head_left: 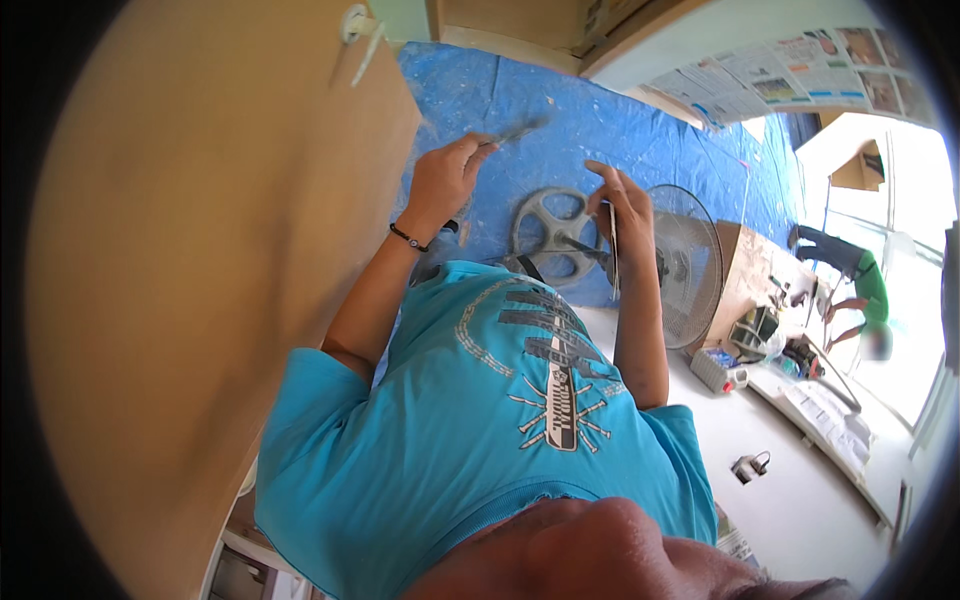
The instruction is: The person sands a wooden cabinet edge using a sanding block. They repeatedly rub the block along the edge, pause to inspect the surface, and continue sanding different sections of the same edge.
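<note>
My left hand point(448, 174), with a dark beaded bracelet at the wrist, pinches a thin tool point(519, 133) whose far end is blurred; its exact kind cannot be told. In my right hand point(628, 214) is a thin, flat, pale piece point(614, 251), seen edge-on, with a finger stretched out. Both hands are raised before my turquoise T-shirt point(480, 390), apart from each other. Past them lies blue sheeting point(487, 90) with pale specks and dust. Beside my left arm stands a large tan panel point(225, 225), probably a door, with a white-covered handle point(360, 26).
A pedestal fan point(682, 277) with its round base point(555, 238) stands near my right arm. Beyond are a jug point(724, 375), tools and a caddy point(754, 330). A person in green point(870, 285) bends by bright windows. Newspaper point(780, 75) covers part of the upper right.
</note>
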Tool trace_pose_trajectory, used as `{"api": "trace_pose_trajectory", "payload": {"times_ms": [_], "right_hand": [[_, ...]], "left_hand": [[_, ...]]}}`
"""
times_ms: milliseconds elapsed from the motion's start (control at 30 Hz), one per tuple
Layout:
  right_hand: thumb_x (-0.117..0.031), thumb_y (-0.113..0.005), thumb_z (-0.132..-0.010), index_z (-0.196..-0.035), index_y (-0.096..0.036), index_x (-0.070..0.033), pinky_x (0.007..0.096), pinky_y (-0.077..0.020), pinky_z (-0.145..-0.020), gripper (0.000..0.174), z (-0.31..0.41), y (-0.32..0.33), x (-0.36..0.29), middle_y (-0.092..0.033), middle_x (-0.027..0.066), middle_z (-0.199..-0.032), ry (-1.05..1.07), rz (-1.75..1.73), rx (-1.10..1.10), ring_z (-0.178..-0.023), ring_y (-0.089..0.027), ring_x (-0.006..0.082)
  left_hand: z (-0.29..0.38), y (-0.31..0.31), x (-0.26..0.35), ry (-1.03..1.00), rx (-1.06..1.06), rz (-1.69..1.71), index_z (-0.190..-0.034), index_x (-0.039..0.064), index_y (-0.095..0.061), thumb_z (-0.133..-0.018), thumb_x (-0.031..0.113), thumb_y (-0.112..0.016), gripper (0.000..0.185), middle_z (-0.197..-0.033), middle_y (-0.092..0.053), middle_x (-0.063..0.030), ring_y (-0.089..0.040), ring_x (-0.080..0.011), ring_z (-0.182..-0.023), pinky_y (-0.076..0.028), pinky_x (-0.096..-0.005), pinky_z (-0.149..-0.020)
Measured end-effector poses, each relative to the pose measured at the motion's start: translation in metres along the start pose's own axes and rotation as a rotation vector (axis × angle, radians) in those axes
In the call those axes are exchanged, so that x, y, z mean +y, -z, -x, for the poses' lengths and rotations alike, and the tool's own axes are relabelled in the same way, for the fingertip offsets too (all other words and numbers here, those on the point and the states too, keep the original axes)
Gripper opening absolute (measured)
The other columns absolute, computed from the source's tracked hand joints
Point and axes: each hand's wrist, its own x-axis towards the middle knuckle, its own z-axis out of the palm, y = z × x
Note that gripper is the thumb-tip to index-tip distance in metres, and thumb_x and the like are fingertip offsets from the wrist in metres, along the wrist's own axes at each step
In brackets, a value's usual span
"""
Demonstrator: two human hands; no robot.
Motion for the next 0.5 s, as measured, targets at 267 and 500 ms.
{"api": "trace_pose_trajectory", "payload": {"times_ms": [267, 500], "right_hand": [[-0.045, -0.054, -0.109, -0.129, -0.066, 0.002, 0.0215, -0.0258, -0.036, 0.052, 0.008, 0.004, -0.005, -0.06, 0.0001, -0.065, -0.17, -0.321, -0.201, -0.04, -0.038, 0.0023], [-0.026, -0.067, -0.105, -0.116, -0.074, 0.002, 0.0199, -0.0429, -0.057, 0.031, 0.015, -0.001, -0.021, -0.069, -0.0024, -0.079, -0.038, -0.256, 0.063, -0.064, -0.056, 0.0017]], "left_hand": [[-0.022, 0.041, 0.078, -0.601, 0.194, -0.205, -0.137, 0.019, -0.071, -0.084, -0.004, -0.07, 0.058, -0.106, -0.074, -0.0076, -0.07, -0.0228, -0.087, -0.059, -0.0336, -0.073], [-0.028, 0.038, 0.101, -0.196, 0.159, 0.408, -0.143, 0.012, -0.065, -0.096, 0.002, -0.069, 0.048, -0.112, -0.076, -0.0083, -0.07, -0.0195, -0.091, -0.058, -0.0306, -0.08]]}}
